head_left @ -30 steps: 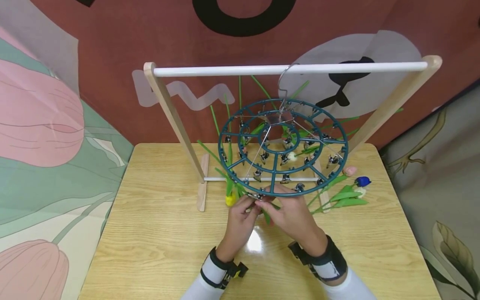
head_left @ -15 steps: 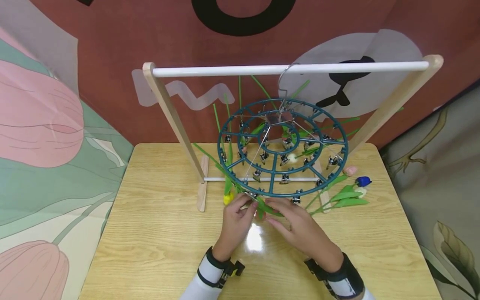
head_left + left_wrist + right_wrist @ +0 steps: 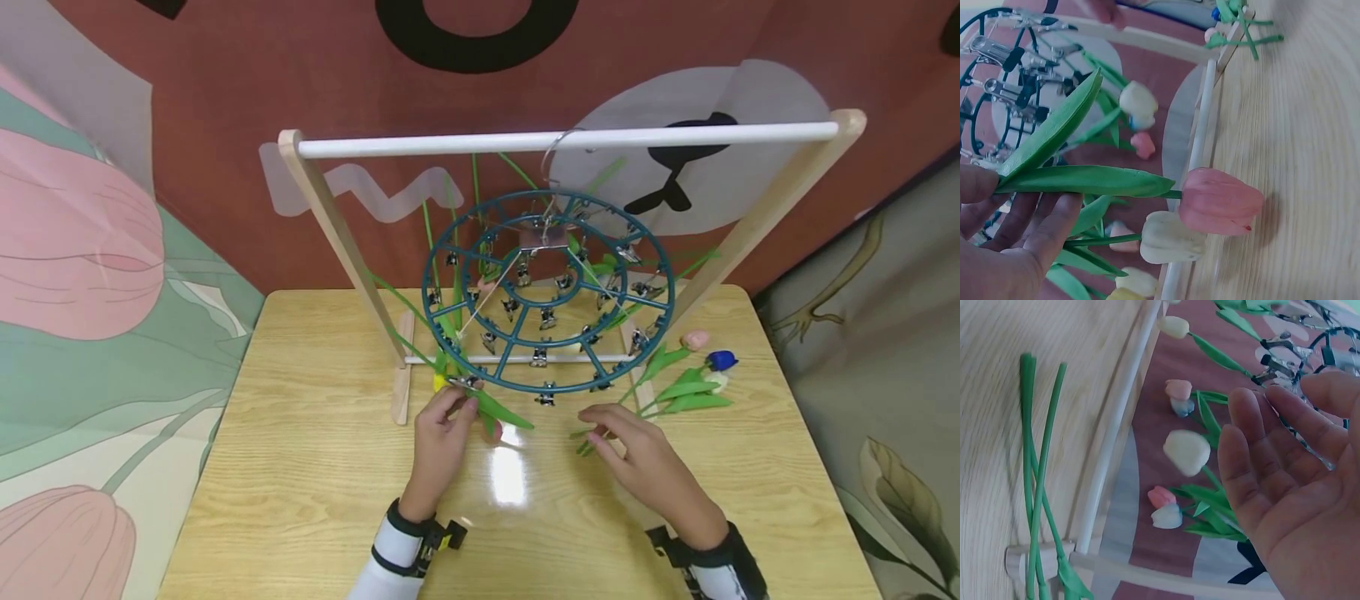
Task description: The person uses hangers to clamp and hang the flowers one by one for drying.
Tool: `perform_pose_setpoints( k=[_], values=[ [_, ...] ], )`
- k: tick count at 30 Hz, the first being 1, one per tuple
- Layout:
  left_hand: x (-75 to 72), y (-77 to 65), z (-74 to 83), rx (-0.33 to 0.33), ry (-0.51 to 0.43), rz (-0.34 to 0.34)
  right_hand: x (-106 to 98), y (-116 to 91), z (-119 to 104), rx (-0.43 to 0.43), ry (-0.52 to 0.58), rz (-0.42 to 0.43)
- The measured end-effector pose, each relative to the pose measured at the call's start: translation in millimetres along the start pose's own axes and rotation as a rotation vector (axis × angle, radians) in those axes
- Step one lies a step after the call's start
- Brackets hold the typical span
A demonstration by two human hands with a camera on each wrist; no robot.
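Here at the front rim of the dark teal, round, 3-ringed clip hanger (image 3: 517,386), the left hand (image 3: 441,442) has thumb and fingers pinched around the leafy green stem of an artificial pink tulip (image 3: 1221,201). The bloom hangs head down, just above the pale wood-grained desk (image 3: 315,500). A silver metal clip (image 3: 465,382) sits right at those fingertips. Has it bitten on the stem? Fingers cover the spot; I cannot tell.

Over on the other side, the right hand (image 3: 648,458) is loose, fingers apart, holding nothing, above 3 stems on the desk.

How to do this well? I'd feed bare stem deep into the clip, leaves outside it, and brace the rim so the hanger doesn't tip. A gentle tug before the left hand lets go would be wise: a smooth stem could slip.

Containers, then: I see no vase or basket anywhere. The hanger does the carrying, hooked on the white rod (image 3: 420,145) of the wooden rack (image 3: 332,223), with a white tulip (image 3: 1169,237) among its other blooms. Lying on the desk at the right: 1 loose pink flower (image 3: 695,339), 1 blue flower (image 3: 722,360), 1 loose white flower (image 3: 717,382).
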State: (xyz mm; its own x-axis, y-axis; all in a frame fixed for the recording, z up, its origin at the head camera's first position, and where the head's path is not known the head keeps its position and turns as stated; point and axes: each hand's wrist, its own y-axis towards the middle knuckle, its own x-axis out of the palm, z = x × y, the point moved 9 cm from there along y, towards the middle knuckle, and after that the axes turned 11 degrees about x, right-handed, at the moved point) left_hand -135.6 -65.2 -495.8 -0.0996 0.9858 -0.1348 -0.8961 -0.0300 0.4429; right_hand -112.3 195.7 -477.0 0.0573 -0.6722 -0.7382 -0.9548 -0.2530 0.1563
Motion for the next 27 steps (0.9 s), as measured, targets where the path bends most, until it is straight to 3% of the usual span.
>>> perform_pose_setpoints(
  k=[5,12,21,27],
  values=[
    [-12.8,4.1,-7.1,-0.037,-0.030,0.042,-4.8,-0.5,9.7,0.042,-0.034,0.007],
    [-29.0,14.3,-11.1,-0.038,0.050,0.100,-10.2,-4.1,18.8,0.058,-0.076,0.035],
    [-38.5,30.6,-14.8,-0.020,0.098,0.141,-21.3,-8.9,43.4,0.122,-0.133,0.062],
    [-42.4,39.3,-16.9,-0.074,0.099,0.165,-25.4,-9.9,66.7,0.190,-0.148,0.046]
  ],
)
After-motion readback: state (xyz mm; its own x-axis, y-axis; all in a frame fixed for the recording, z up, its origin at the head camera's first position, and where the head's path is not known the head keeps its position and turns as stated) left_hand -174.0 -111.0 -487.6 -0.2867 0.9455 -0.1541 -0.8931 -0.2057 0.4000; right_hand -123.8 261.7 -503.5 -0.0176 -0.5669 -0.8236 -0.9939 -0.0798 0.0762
